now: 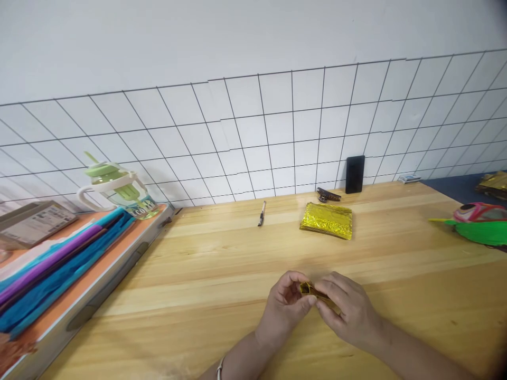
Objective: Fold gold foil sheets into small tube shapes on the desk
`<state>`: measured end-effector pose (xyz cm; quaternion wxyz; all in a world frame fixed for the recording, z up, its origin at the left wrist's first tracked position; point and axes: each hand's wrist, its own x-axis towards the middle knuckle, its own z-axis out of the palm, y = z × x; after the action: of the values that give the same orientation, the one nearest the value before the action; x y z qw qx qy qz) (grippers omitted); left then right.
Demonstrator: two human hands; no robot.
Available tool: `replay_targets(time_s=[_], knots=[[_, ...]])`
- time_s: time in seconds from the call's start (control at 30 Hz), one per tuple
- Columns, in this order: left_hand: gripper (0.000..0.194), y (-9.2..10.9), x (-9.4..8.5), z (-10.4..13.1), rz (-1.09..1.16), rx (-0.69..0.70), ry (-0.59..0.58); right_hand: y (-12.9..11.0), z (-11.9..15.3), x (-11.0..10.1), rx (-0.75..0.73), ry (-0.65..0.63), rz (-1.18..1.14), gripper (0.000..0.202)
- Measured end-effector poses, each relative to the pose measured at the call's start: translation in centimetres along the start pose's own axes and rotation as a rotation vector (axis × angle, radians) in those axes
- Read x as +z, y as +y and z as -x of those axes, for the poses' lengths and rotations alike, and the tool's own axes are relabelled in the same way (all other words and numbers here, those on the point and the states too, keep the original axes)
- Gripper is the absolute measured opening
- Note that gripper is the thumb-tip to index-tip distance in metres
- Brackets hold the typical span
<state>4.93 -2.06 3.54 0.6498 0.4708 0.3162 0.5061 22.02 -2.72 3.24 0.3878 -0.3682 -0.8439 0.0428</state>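
Observation:
Near the front middle of the table, my left hand (285, 303) and my right hand (350, 309) meet around a small folded piece of gold foil paper (305, 288). Left thumb and fingers pinch its open, box-like end. The right fingers close on its longer part, which they mostly hide. Beyond my hands lies a stack of shiny gold foil sheets (327, 220). Just behind that stack sits a black stapler-like clip (328, 195). A pen (262, 214) lies to the left of the stack.
A black phone (355, 174) leans against the tiled wall. At left, an orange-topped box (119, 253) bears a green-lidded bottle (119, 187), a cardboard box (37, 224) and coloured paper strips (79, 248). A green and pink object (481, 227) lies at right.

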Motion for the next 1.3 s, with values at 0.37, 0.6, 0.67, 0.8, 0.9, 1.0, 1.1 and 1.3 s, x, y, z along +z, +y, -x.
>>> replay_targets(time_s=[0.37,0.6,0.67,0.8,0.9,1.0,1.1,1.3], knots=[[0.018,-0.87,-0.76,0.38,-0.158,0.216,-0.117,-0.4,-0.39,-0.48,-0.042,-0.029,-0.036,0.019],[0.014,-0.47,-0.86,0.39,-0.236,0.258,-0.135,-0.27,-0.47,-0.5,-0.006,-0.047,-0.106,0.017],[0.013,-0.28,-0.85,0.49,-0.243,0.254,-0.139,-0.34,-0.54,-0.46,0.0,-0.037,-0.13,0.016],[0.01,-0.06,-0.79,0.61,-0.276,0.262,-0.142,-0.58,-0.59,-0.38,-0.016,-0.039,-0.137,0.016],[0.008,-0.01,-0.74,0.61,-0.286,0.279,-0.152,-0.66,-0.51,-0.3,-0.023,-0.031,-0.139,0.017],[0.007,0.06,-0.67,0.63,-0.284,0.288,-0.161,-0.56,-0.44,-0.19,-0.015,-0.031,-0.159,0.015],[0.007,0.12,-0.58,0.65,-0.272,0.291,-0.156,-0.43,-0.46,-0.07,0.024,-0.039,-0.207,0.015],[0.009,-0.27,-0.7,0.63,-0.21,0.274,-0.116,-0.23,-0.61,0.1,0.017,-0.04,-0.189,0.019]])
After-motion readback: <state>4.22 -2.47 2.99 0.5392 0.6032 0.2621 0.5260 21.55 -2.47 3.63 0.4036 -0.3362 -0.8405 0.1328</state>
